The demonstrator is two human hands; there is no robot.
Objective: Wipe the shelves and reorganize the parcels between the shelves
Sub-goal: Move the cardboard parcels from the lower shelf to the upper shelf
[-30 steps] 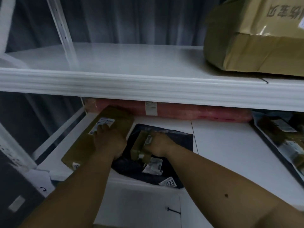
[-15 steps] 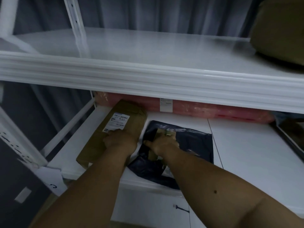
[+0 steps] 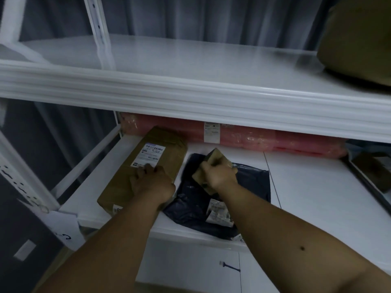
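Small box (image 3: pixel 213 166) now lifted in right hand's (image 3: pixel 222 176) grip, left hand (image 3: pixel 151 180) flat on labelled, unreadable parcel (image 3: pixel 146 168)

One view only, from a camera on the person's head. It looks forward and down into a white rack, close enough that both forearms fill the lower frame. The upper shelf (image 3: pixel 190 60) runs across at about eye height; the lower shelf (image 3: pixel 306 187) lies below it, seen from above.
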